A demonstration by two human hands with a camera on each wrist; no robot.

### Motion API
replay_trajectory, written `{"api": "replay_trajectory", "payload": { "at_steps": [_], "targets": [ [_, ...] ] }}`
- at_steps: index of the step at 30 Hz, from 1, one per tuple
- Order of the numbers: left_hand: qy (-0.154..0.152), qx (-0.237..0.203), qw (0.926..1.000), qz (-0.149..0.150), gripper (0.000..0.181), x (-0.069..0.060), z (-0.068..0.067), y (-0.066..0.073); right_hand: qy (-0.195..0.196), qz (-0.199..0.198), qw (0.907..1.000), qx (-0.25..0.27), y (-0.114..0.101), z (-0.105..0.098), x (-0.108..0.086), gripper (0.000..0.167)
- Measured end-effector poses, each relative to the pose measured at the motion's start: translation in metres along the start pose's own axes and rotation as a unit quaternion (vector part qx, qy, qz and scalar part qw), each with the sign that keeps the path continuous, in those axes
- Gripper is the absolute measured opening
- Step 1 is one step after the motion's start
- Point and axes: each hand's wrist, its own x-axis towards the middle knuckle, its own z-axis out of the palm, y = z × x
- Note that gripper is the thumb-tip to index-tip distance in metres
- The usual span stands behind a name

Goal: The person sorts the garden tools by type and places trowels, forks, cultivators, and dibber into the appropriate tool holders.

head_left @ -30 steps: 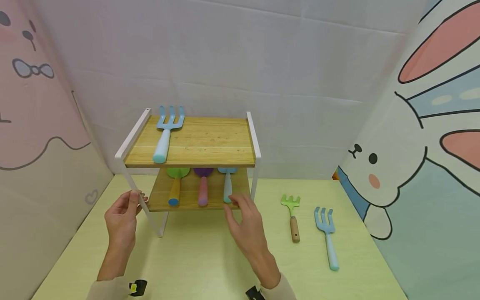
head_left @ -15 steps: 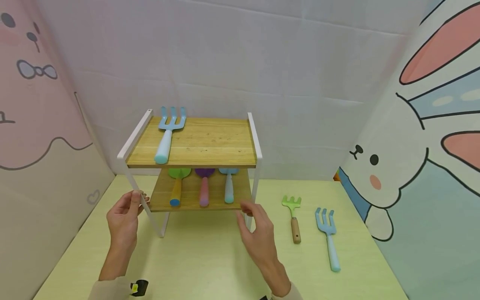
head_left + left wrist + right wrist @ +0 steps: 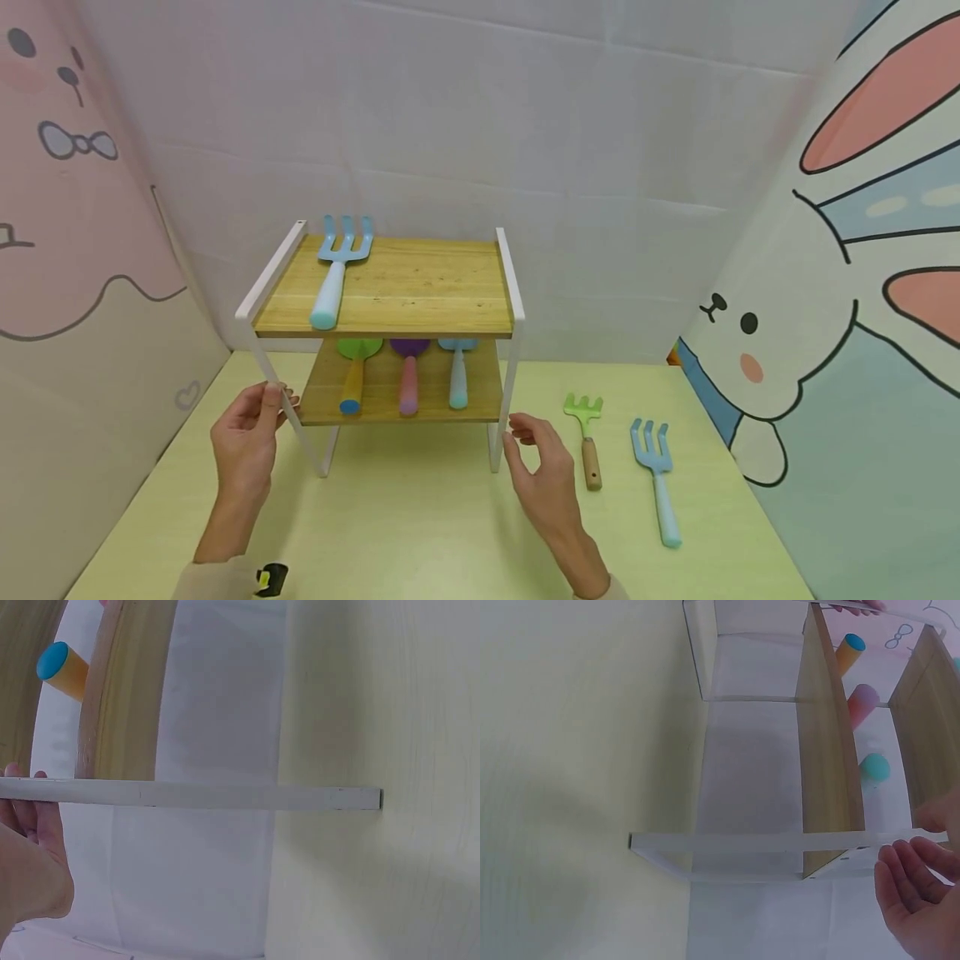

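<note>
A two-tier wooden shelf rack [image 3: 420, 287] with white legs stands on the table. My left hand [image 3: 247, 433] grips its left front leg, fingers behind and thumb in front. My right hand [image 3: 547, 479] is beside the right front leg, thumb and fingers apart and loosely bent, holding nothing. Whether its fingertips touch the leg is hard to tell. A blue hand fork [image 3: 330, 292] lies on the upper tier's left. Below lie three tools with an orange handle [image 3: 351, 387], a pink handle [image 3: 408, 387] and a pale blue handle [image 3: 458, 379]; the upper board partly hides their heads.
To the right of the rack, a green hand fork [image 3: 591, 458] with a wooden handle and another blue hand fork [image 3: 662, 500] lie on the table [image 3: 390, 525]. A pale cloth wall [image 3: 600, 167] rises behind, with printed cartoon panels on both sides.
My right hand has moved right, away from the pale blue handle on the lower tier to the right front leg. The left hand keeps its hold on the left leg.
</note>
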Motion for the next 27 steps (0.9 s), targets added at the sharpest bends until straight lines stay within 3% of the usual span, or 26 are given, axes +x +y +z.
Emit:
{"api": "replay_trajectory", "payload": {
  "at_steps": [11, 27],
  "targets": [
    [-0.011, 0.020, 0.9996, 0.018, 0.018, 0.000, 0.000, 0.000, -0.021, 0.034, 0.9987, -0.031, 0.024, -0.013, -0.008, 0.029],
    [-0.004, 0.013, 0.9998, 0.013, 0.016, 0.000, 0.001, -0.001, -0.032, 0.092, 0.9914, -0.088, 0.057, -0.032, -0.017, 0.029]
  ]
}}
